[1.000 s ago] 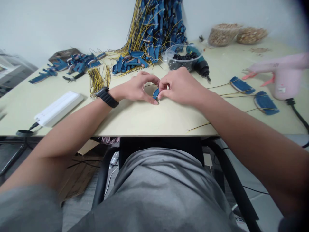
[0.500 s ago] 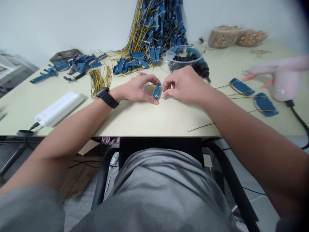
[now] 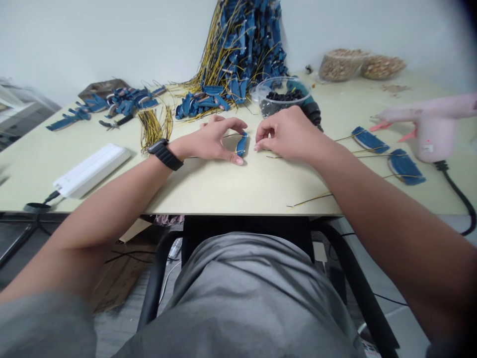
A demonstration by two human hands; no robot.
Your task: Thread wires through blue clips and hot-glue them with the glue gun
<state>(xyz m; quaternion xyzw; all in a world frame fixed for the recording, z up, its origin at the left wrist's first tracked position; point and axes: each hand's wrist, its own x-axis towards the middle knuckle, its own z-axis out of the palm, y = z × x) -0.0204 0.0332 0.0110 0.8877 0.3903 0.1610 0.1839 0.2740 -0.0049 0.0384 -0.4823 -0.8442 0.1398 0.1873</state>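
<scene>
Right hand has drawn back from the blue wired strip, its fingers loosely curled just beside it. Left hand pinches the strip end to end between thumb and forefinger, mid-table between the hands, below a clear tub of black pieces.

We wear a loose grey T-shirt, its soft fabric falling in long folds down our front, and its short sleeves leave our bare forearms uncovered. A black watch with a broad, ridged, segmented strap circles the wrist of our left hand.
</scene>
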